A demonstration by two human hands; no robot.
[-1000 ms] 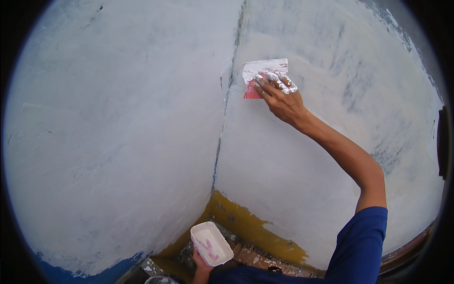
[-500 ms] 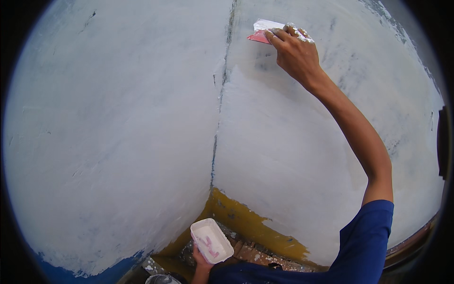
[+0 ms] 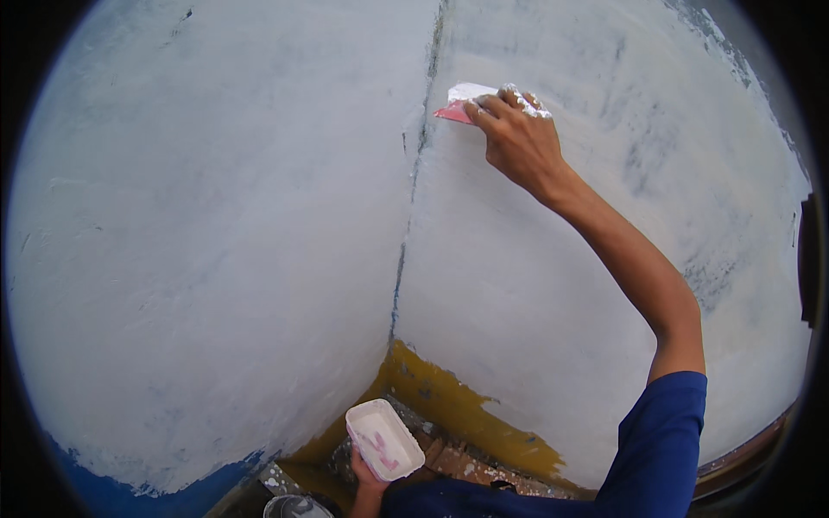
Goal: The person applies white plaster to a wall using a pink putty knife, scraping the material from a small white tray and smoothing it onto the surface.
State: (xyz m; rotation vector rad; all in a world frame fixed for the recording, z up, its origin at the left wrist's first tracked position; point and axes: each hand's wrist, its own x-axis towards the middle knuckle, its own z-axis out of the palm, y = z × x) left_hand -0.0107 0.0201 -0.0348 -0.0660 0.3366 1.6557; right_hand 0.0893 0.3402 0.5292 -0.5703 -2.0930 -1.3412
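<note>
My right hand is raised against the right wall, fingers smeared with white putty. It presses a red scraper, coated in white putty, flat to the wall just right of the corner seam. My left hand is low at the bottom of the picture, mostly hidden under a white rectangular tray that it holds up. The tray carries white putty with pink streaks.
Two whitish plastered walls meet at the corner seam. A mustard-yellow band runs along the base of the right wall and a blue band along the left. A round container rim shows at the bottom edge.
My right hand swept the scraper up the right wall, then slid it slightly down and left toward the corner seam. The tray in my left hand stayed still.
</note>
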